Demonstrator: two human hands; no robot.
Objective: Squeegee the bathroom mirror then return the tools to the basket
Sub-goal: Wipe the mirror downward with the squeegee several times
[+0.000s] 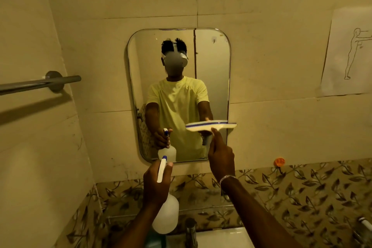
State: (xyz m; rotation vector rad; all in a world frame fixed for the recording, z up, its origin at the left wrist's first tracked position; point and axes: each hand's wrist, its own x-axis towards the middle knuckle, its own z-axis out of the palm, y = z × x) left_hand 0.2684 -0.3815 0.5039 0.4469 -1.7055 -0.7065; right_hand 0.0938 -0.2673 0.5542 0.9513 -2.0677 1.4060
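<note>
lying level across mirror [179, 94]: squeegee [211, 125]

The mirror [179, 94] hangs on bare tiled wall, with open wall above it and on both sides. The squeegee [211, 125] lies across the glass's lower right part; the upper glass is unobstructed. The spray bottle [166, 213] sits below the mirror's bottom edge, over the tap [190, 231]. A towel bar [40, 83] juts from the left wall. A paper sheet [348, 52] and an orange hook [280, 161] mark the right wall.
</note>
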